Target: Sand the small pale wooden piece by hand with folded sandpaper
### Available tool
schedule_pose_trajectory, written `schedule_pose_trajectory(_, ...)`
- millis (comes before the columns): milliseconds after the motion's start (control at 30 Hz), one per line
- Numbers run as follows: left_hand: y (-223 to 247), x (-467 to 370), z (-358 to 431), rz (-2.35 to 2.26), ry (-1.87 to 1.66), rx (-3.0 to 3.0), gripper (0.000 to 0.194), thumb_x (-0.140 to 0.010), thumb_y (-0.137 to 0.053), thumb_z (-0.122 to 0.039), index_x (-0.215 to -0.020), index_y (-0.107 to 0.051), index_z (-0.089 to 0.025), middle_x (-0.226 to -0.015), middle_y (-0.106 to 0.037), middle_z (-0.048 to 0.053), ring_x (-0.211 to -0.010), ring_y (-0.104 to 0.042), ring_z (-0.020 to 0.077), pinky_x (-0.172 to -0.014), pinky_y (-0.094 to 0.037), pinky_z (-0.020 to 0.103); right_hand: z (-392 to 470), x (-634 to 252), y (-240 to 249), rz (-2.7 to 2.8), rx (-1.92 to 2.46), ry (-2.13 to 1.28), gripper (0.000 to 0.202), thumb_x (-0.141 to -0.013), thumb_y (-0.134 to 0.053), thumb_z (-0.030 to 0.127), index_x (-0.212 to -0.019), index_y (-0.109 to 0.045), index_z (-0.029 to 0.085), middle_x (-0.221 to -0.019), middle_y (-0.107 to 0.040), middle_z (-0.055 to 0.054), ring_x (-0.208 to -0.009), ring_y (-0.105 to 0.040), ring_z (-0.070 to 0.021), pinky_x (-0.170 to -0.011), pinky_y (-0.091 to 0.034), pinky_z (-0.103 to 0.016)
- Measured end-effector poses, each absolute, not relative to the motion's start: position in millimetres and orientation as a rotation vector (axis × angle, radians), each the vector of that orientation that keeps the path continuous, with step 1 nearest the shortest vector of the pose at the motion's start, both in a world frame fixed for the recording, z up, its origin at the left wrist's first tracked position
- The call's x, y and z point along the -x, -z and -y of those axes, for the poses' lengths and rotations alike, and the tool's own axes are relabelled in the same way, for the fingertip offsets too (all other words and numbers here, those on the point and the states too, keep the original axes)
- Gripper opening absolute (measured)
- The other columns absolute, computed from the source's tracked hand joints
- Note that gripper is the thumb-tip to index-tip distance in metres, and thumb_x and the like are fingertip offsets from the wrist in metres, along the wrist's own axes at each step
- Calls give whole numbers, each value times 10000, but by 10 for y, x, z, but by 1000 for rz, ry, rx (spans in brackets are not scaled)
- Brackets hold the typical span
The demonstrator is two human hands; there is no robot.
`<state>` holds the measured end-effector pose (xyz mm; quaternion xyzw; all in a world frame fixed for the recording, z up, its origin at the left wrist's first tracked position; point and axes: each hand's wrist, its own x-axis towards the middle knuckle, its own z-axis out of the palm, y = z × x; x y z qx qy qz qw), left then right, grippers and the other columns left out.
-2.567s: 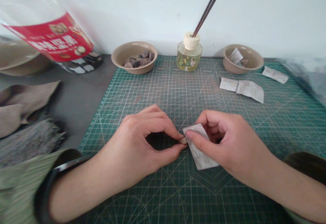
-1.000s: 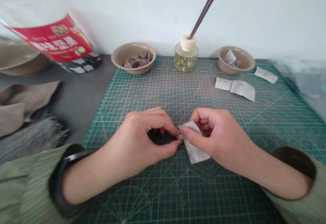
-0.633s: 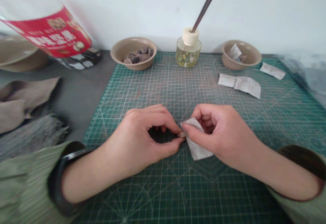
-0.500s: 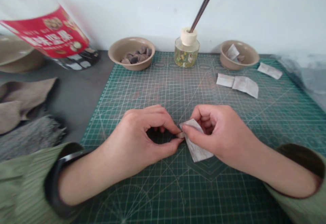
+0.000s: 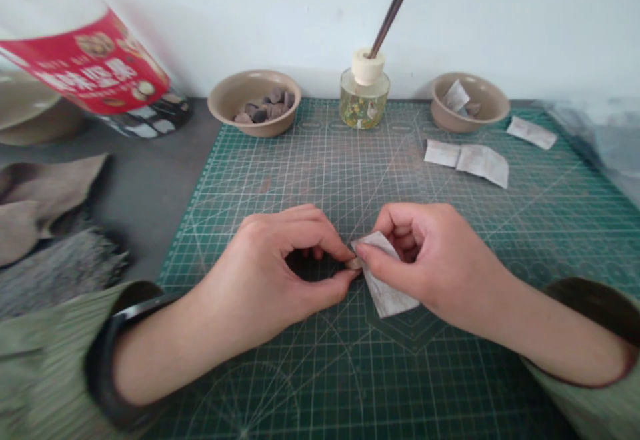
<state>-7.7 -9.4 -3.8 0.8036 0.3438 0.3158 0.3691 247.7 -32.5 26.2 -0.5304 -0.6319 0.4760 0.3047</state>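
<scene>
My left hand (image 5: 295, 260) is closed in a pinch, with a small tan stone-like piece (image 5: 354, 263) between thumb and forefinger. Most of that piece is hidden by fingertips and paper. In my right hand (image 5: 425, 260) is a folded, grey-white piece of what looks like sandpaper (image 5: 389, 290), gripped between thumb and curled fingers. The sandpaper's upper left edge touches the small piece. Both hands are low over the green cutting mat (image 5: 310, 180).
Along the wall stand a bowl of brownish stones (image 5: 223, 100), a glass diffuser bottle (image 5: 364, 97) with dark sticks, and a bowl with paper scraps (image 5: 443, 117). Folded paper strips (image 5: 483, 161) lie at right. At left are a red-labelled jar (image 5: 107, 70) and grey cloths (image 5: 65, 183).
The view has shifted very slightly, so the background things sit a little differently. Both hands keep nearly the same place and grip.
</scene>
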Motion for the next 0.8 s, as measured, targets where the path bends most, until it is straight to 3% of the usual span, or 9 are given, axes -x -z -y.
schedule_pose_trajectory(133,30,100,91,-879,-809,-2064,177,-1022,-969,-106,-1014,-944,-281,-992,-922,-25,-865,-864,164,-797,-651,301,329,-2468,-243,1660,1397,-1257,241,-948,-848,173,-775,-708,265,-658,-672,61,-592,-562,-126,-519,-378,-266)
schedule_pose_trajectory(600,22,103,88,-914,-786,-2056,154,-1030,-963,-154,-1010,-940,-305,-999,-928,-36,-867,-866,172,-817,-664,316,298,-2423,-270,1703,1437,-1165,327,-936,-882,95,-724,-694,259,-611,-646,73,-562,-534,-122,-540,-381,-293)
schedule_pose_trajectory(800,23,119,84,-903,-783,-2086,146,-1045,-995,-167,-1081,-987,-308,-1049,-961,-12,-900,-884,189,-837,-693,325,313,-2464,-269,1630,1435,-1257,272,-982,-884,173,-770,-734,251,-673,-727,32,-596,-604,-145,-546,-413,-287)
